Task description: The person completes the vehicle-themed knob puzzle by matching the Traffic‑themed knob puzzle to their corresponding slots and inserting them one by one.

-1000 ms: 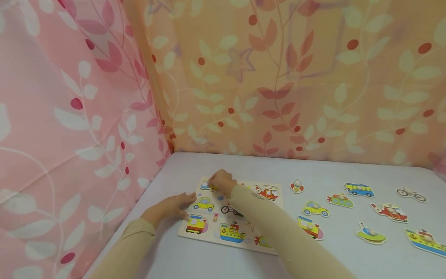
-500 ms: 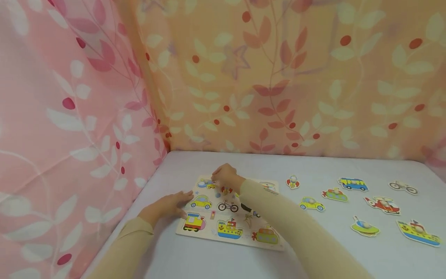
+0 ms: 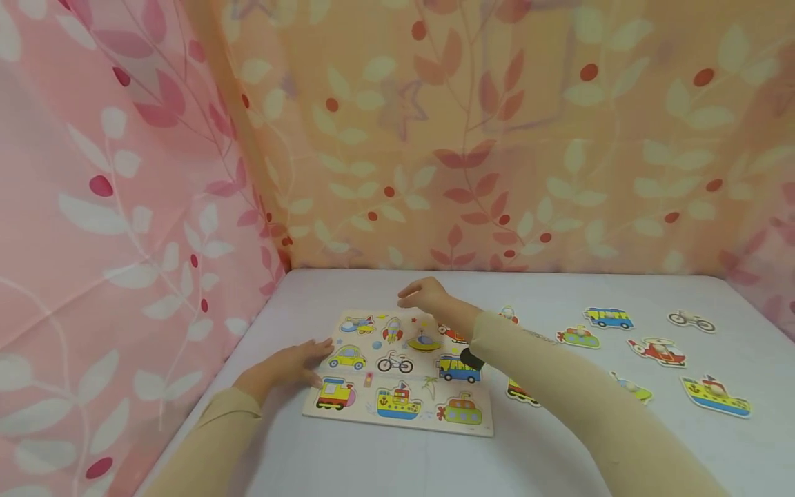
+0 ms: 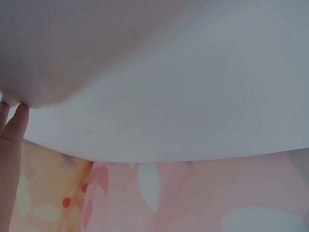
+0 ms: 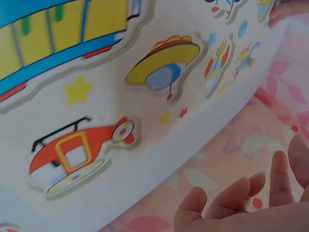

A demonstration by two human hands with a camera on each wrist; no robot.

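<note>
A wooden puzzle board point(image 3: 366, 397) with vehicle pictures lies on the white table. At its top left corner sits an airplane piece point(image 3: 357, 325). My left hand point(image 3: 290, 366) rests at the board's left edge, thumb and fingers spread; its fingers point(image 4: 17, 123) barely show in the left wrist view. Over the board's far edge hovers my right hand point(image 3: 428, 295), holding nothing, fingers loosely bent. In the right wrist view that hand point(image 5: 246, 208) appears beyond the helicopter picture point(image 5: 79, 154) and the flying saucer picture point(image 5: 164, 63).
Loose knobbed pieces lie to the right: a bus point(image 3: 609, 318), bicycle point(image 3: 691, 322), submarine point(image 3: 579, 337), helicopter point(image 3: 658, 353), ship point(image 3: 716, 397) and flying saucer point(image 3: 635, 388). My right sleeve point(image 3: 546, 373) partly covers a train point(image 3: 520, 393) and a rocket point(image 3: 508, 314). Patterned cloth point(image 3: 484, 172) hangs behind.
My right hand has left the airplane piece at the board's top left and moved up and right, uncovering the rocket and flying saucer pictures. The left hand stays at the edge. The view has shifted slightly.
</note>
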